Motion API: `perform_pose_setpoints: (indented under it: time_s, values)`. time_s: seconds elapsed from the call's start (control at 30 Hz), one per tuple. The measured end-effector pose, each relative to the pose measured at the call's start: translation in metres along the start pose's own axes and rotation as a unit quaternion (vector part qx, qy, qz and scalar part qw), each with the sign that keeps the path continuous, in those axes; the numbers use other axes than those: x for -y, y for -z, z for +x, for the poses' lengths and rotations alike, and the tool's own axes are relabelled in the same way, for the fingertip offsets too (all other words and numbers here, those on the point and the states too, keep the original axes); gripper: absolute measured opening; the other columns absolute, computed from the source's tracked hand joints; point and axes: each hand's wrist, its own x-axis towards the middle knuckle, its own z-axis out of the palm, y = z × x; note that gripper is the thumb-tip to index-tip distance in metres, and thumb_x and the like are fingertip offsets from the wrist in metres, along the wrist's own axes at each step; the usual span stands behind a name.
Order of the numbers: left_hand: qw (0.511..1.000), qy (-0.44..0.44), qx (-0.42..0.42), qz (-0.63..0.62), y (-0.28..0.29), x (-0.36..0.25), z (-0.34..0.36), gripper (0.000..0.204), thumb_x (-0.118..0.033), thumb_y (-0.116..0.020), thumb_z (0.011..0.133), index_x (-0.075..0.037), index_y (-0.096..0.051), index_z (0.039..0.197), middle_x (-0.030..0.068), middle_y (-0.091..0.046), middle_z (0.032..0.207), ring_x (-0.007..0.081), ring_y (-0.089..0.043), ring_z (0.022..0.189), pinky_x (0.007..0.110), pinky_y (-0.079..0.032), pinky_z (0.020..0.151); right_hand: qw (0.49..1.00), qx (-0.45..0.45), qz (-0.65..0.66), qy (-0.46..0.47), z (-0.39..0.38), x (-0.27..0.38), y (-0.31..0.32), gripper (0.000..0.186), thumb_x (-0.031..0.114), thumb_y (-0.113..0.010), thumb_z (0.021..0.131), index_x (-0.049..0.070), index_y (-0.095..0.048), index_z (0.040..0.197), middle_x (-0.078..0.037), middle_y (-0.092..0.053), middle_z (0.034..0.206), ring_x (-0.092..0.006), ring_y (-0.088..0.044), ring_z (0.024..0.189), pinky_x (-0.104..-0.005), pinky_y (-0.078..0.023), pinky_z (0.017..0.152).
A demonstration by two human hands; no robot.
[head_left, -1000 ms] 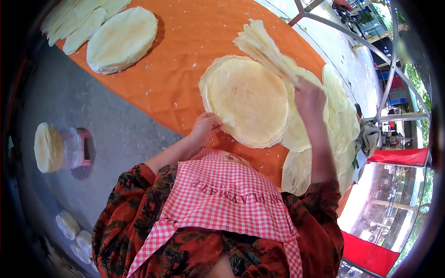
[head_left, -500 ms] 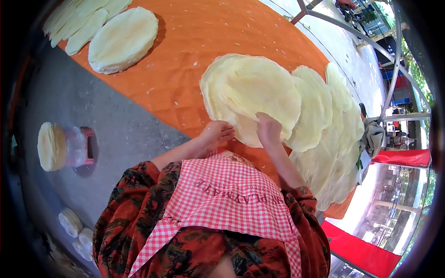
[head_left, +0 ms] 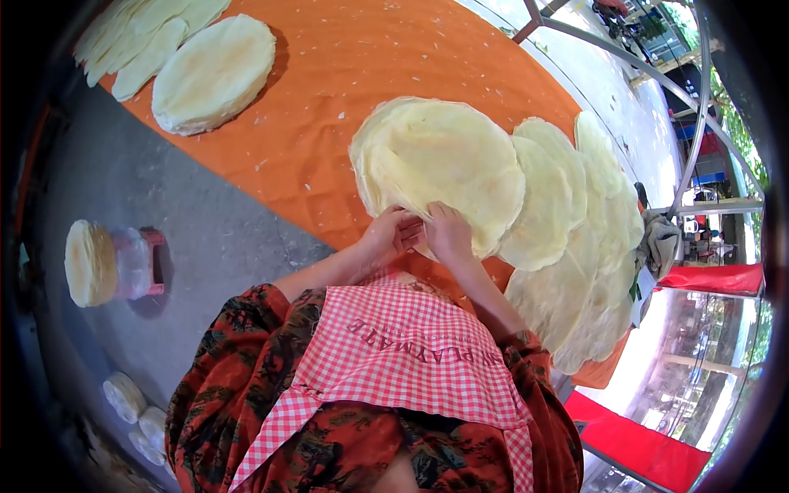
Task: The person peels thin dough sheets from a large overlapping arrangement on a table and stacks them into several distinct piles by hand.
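A loose pile of thin, pale, round flatbreads (head_left: 448,156) lies on the orange cloth in front of me, its near edge creased and folded. At that near edge my right hand (head_left: 448,234) pinches the rim of a flatbread between thumb and fingers. Close beside it, almost touching, my left hand (head_left: 394,233) has its fingers curled at the same edge; the fingertips are partly hidden. More flatbreads (head_left: 538,197) overlap in a fanned row to the right of the pile.
An orange cloth (head_left: 320,99) covers the table. At the far left stands a thick round flatbread stack (head_left: 215,74), beside spread sheets (head_left: 123,41). Below on the grey floor (head_left: 214,222), another stack (head_left: 89,263) sits next to a clear container (head_left: 131,263). Metal poles (head_left: 608,51) rise at the right.
My right hand has moved left along the near edge, drawing the flatbread's rim toward my left hand. My left hand has shifted slightly up and right, so the two hands are now close together.
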Motion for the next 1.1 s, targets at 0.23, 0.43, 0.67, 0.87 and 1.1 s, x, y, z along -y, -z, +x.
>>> perform_pose_setpoints:
  time_s: [0.23,0.43,0.67,0.87,1.1]
  values:
    - [0.997,0.001,0.061,0.036,-0.001,-0.002,-0.011,0.040,-0.017,-0.041,0.097,-0.018,-0.039,0.136,0.0108,-0.057,0.117,0.0238,-0.058,0.103,0.039,-0.047,0.090,0.997,0.009,0.077,-0.006,-0.005,0.016,0.002,0.050,0.014,-0.064,0.075,-0.002,-0.049,0.120,-0.020,-0.059,0.112,-0.0378,-0.057,0.103,-0.0439,-0.049,0.083]
    - [0.997,0.020,0.058,0.050,-0.007,-0.002,-0.011,0.047,-0.014,-0.045,0.095,-0.011,-0.036,0.141,0.0119,-0.051,0.125,0.0226,-0.057,0.103,0.038,-0.047,0.090,0.994,0.022,0.000,-0.111,0.014,0.006,-0.008,0.045,0.013,-0.064,0.073,-0.001,-0.057,0.115,-0.021,-0.066,0.088,-0.0380,-0.065,0.082,-0.0463,-0.050,0.072]
    - [0.888,-0.270,-0.177,0.328,0.033,-0.015,0.010,0.053,-0.005,-0.054,0.087,-0.004,-0.041,0.139,0.0154,-0.051,0.128,0.0206,-0.054,0.107,0.030,-0.047,0.086,0.996,-0.027,-0.018,-0.085,0.091,-0.009,0.166,0.026,0.007,-0.055,0.075,0.008,-0.069,0.096,-0.018,-0.068,0.086,-0.0338,-0.066,0.080,-0.0430,-0.051,0.070]
    - [0.893,-0.220,-0.208,0.332,0.021,-0.027,0.006,0.057,-0.011,-0.055,0.084,0.004,-0.039,0.136,0.0172,-0.051,0.128,0.0224,-0.056,0.105,0.030,-0.049,0.080,0.991,-0.106,-0.080,0.034,0.015,-0.006,0.055,0.022,0.005,-0.053,0.079,0.008,-0.065,0.097,-0.013,-0.066,0.091,-0.0321,-0.064,0.080,-0.0414,-0.052,0.069]
    - [0.869,-0.181,-0.235,0.396,0.036,-0.024,0.022,0.052,-0.013,-0.056,0.083,0.005,-0.044,0.129,0.0170,-0.059,0.111,0.0231,-0.059,0.095,0.031,-0.050,0.074,0.996,-0.030,-0.082,0.015,-0.025,0.000,-0.015,0.031,0.005,-0.055,0.073,0.009,-0.059,0.103,-0.009,-0.064,0.099,-0.0296,-0.063,0.081,-0.0407,-0.052,0.066]
